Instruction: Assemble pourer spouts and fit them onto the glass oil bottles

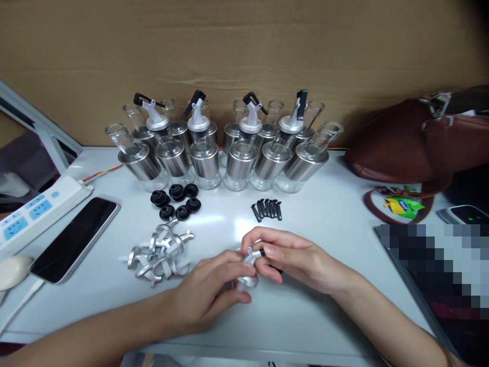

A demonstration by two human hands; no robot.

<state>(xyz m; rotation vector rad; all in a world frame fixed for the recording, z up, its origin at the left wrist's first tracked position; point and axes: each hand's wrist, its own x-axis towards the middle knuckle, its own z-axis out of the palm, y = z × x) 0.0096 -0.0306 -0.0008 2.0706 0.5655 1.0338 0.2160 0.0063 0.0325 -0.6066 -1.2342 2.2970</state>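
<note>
My left hand (219,285) grips a silver pourer spout (249,259) near the table's front. Against the spout's tip, my right hand (292,255) pinches a small black part (262,252); part of it is hidden by the fingers. Left of my hands lies a pile of silver spouts (160,255). Several black ribbed stoppers (176,192) sit behind that pile. A row of small black levers (266,209) lies beyond my right hand.
Glass bottles with steel sleeves (206,158) stand along the cardboard wall, several topped with pourers. A phone (74,239) and power strip (42,211) are at left. At right are a brown bag (401,142), a green packet (407,207) and a dark, pixelated object (431,285).
</note>
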